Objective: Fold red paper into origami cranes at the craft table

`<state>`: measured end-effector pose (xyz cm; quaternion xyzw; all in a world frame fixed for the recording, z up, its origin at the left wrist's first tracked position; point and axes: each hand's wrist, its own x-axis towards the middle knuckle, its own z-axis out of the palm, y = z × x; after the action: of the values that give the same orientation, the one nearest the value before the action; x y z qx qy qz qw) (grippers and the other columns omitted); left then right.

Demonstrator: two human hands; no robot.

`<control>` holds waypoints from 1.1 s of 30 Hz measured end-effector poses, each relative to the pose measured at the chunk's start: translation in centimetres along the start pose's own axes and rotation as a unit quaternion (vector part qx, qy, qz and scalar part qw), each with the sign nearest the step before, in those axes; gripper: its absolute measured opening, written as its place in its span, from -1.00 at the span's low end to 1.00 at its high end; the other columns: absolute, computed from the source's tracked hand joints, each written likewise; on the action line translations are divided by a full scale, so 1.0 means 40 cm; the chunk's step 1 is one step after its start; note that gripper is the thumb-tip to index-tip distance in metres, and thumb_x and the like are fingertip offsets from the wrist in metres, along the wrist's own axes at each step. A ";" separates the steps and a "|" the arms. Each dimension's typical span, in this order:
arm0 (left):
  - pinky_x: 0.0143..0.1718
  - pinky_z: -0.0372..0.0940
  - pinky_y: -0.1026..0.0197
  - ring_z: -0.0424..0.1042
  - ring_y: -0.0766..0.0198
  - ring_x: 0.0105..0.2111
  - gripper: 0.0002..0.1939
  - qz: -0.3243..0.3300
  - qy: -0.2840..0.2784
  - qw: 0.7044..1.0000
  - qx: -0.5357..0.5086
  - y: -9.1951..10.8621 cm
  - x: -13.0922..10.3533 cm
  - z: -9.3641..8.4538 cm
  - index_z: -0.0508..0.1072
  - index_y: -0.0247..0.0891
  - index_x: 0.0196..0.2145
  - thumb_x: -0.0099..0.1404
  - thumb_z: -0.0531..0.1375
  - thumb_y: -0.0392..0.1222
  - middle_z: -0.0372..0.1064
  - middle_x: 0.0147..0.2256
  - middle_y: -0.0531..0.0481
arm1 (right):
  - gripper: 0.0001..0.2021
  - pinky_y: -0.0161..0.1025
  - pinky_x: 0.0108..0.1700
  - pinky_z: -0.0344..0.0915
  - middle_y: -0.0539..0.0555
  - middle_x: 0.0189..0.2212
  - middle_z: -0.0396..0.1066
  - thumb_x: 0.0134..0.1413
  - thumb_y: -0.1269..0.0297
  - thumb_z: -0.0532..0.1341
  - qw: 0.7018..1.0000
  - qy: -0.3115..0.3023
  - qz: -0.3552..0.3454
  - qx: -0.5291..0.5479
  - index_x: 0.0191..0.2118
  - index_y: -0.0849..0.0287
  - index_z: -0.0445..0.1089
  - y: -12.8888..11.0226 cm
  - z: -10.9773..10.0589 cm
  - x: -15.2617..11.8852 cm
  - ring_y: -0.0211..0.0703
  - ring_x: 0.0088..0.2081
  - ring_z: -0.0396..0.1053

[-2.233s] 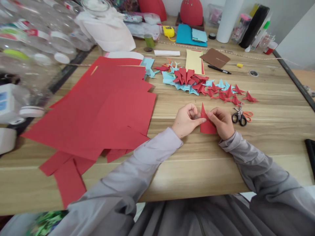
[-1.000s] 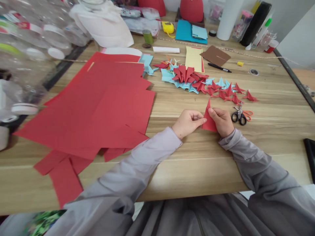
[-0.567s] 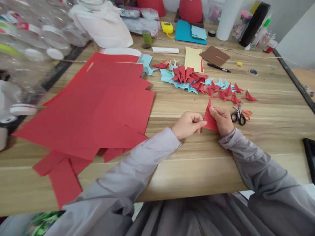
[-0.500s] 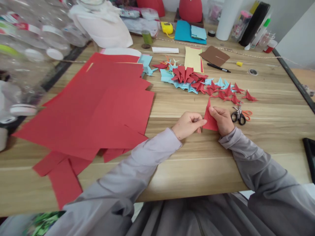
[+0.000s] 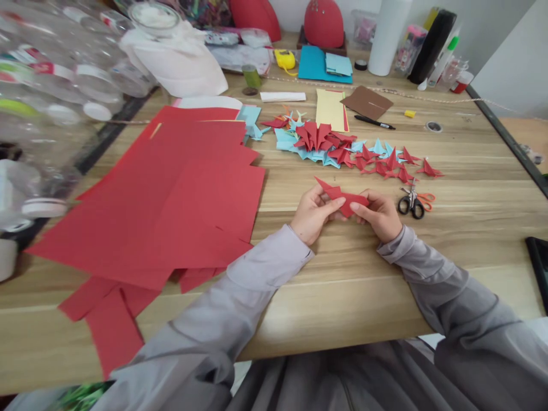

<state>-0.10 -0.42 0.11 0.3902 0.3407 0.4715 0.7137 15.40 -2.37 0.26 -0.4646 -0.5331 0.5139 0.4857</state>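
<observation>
A: What surrounds the hands?
B: Head view: a pale wooden desk (image 5: 471, 211), with plastic bottles (image 5: 92, 83) at the far left and large red sheets (image 5: 192, 194) spread flat on the left.
A: What do the hands hold?
B: One folded red paper (image 5: 334, 193), pointed at its left end, between them over the desk's middle. The left hand (image 5: 309, 217) pinches its left part between thumb and fingers; the right hand (image 5: 385, 216) grips the right part likewise.
A: How far along?
B: The held piece seems partly folded, its shaping unfinished, though its small creases are hard to make out. Beyond lie pointed red shapes (image 5: 393, 160) and light-blue shapes (image 5: 378, 147), seemingly finished; the sheets look unfolded. Black-handled scissors (image 5: 417, 209) rest beside the right hand.
</observation>
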 end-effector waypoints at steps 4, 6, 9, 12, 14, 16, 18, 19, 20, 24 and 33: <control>-0.50 0.39 0.29 0.44 0.34 -0.46 -0.56 0.007 0.013 1.000 0.003 -0.001 -0.003 0.002 0.26 -0.29 -0.42 -0.16 0.42 -0.16 0.38 -0.43 0.09 | -0.60 -0.36 -0.65 0.09 -0.11 -0.71 0.24 -0.20 -0.07 0.35 1.000 0.029 -0.009 -0.006 -0.53 0.18 0.32 -0.002 0.007 0.001 -0.39 -0.68 0.13; -0.56 0.35 0.32 0.42 0.37 -0.50 -0.60 0.019 0.013 1.000 0.016 -0.002 -0.003 0.000 0.26 -0.29 -0.45 -0.15 0.41 -0.19 0.37 -0.45 0.09 | -0.62 -0.36 -0.65 0.08 -0.10 -0.70 0.25 -0.19 -0.05 0.35 0.999 0.035 -0.021 -0.013 -0.53 0.19 0.35 0.001 0.006 0.002 -0.40 -0.68 0.13; -0.62 0.30 0.35 0.36 0.41 -0.60 -0.64 0.038 0.017 0.998 0.040 -0.002 0.000 -0.005 0.30 -0.29 -0.43 -0.14 0.39 -0.24 0.34 -0.53 0.14 | -0.65 -0.36 -0.65 0.07 -0.08 -0.69 0.26 -0.20 -0.02 0.37 0.999 0.037 -0.028 -0.021 -0.52 0.20 0.40 0.006 0.004 0.003 -0.40 -0.68 0.13; -0.60 0.30 0.33 0.36 0.41 -0.62 -0.67 0.052 0.006 0.995 0.088 0.005 0.001 -0.013 0.40 -0.32 -0.39 -0.15 0.39 -0.26 0.37 -0.54 0.13 | -0.65 -0.36 -0.65 0.04 -0.08 -0.73 0.24 -0.21 -0.01 0.37 0.999 0.039 -0.018 -0.024 -0.56 0.21 0.40 0.004 0.003 0.001 -0.39 -0.68 0.11; -0.60 0.29 0.33 0.36 0.41 -0.64 -0.72 0.050 0.001 0.990 0.133 0.012 0.000 -0.017 0.44 -0.35 -0.45 -0.15 0.39 -0.25 0.39 -0.55 0.09 | -0.64 -0.37 -0.65 0.03 -0.08 -0.75 0.22 -0.18 -0.01 0.35 0.999 0.034 -0.007 -0.022 -0.59 0.21 0.39 0.000 0.002 -0.002 -0.39 -0.69 0.11; -0.61 0.28 0.33 0.35 0.40 -0.67 -0.74 0.036 0.002 0.987 0.155 0.018 -0.001 -0.019 0.44 -0.35 -0.51 -0.17 0.40 -0.23 0.39 -0.59 0.08 | -0.63 -0.37 -0.64 0.03 -0.07 -0.75 0.23 -0.14 -0.01 0.33 0.999 0.029 0.002 -0.019 -0.62 0.22 0.37 -0.004 0.002 -0.004 -0.39 -0.69 0.11; -0.61 0.28 0.31 0.36 0.38 -0.68 -0.73 0.019 0.003 0.989 0.150 0.022 -0.002 -0.018 0.44 -0.34 -0.54 -0.20 0.42 -0.20 0.37 -0.63 0.09 | -0.62 -0.37 -0.63 0.05 -0.06 -0.74 0.23 -0.13 -0.02 0.32 1.000 0.025 0.002 -0.016 -0.63 0.22 0.36 -0.007 0.002 -0.006 -0.39 -0.67 0.13; -0.60 0.29 0.30 0.36 0.37 -0.68 -0.72 0.013 0.004 0.989 0.145 0.022 -0.002 -0.018 0.44 -0.34 -0.56 -0.22 0.42 -0.19 0.37 -0.64 0.09 | -0.61 -0.37 -0.62 0.05 -0.06 -0.73 0.24 -0.12 -0.02 0.32 1.000 0.022 0.001 -0.016 -0.63 0.22 0.36 -0.008 0.002 -0.007 -0.39 -0.67 0.13; -0.60 0.29 0.29 0.36 0.36 -0.68 -0.71 0.006 0.004 0.990 0.141 0.023 -0.001 -0.017 0.44 -0.34 -0.58 -0.24 0.43 -0.18 0.38 -0.64 0.08 | -0.61 -0.37 -0.62 0.06 -0.06 -0.72 0.24 -0.11 -0.03 0.31 1.000 0.019 0.001 -0.014 -0.63 0.21 0.36 -0.008 0.001 -0.007 -0.39 -0.66 0.14; -0.60 0.28 0.30 0.35 0.38 -0.68 -0.70 -0.004 0.007 0.991 0.130 0.019 0.001 -0.017 0.44 -0.33 -0.61 -0.24 0.44 -0.15 0.39 -0.63 0.06 | -0.61 -0.37 -0.61 0.06 -0.06 -0.70 0.26 -0.09 -0.05 0.29 1.000 0.013 -0.001 -0.015 -0.58 0.21 0.37 -0.004 0.002 -0.006 -0.38 -0.66 0.14; -0.56 0.32 0.29 0.37 0.37 -0.64 -0.76 0.009 0.006 0.991 0.135 0.009 0.002 -0.022 0.47 -0.33 -0.59 -0.20 0.42 -0.18 0.42 -0.61 0.05 | -0.60 -0.36 -0.58 0.11 -0.08 -0.66 0.28 -0.31 -0.05 0.40 0.996 0.039 -0.036 -0.066 -0.54 0.21 0.36 0.005 0.008 0.001 -0.38 -0.62 0.15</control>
<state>-0.95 -0.05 0.00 0.4830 0.4017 0.4299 0.6484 15.09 -2.36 0.06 -0.4958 -0.5629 0.4414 0.4925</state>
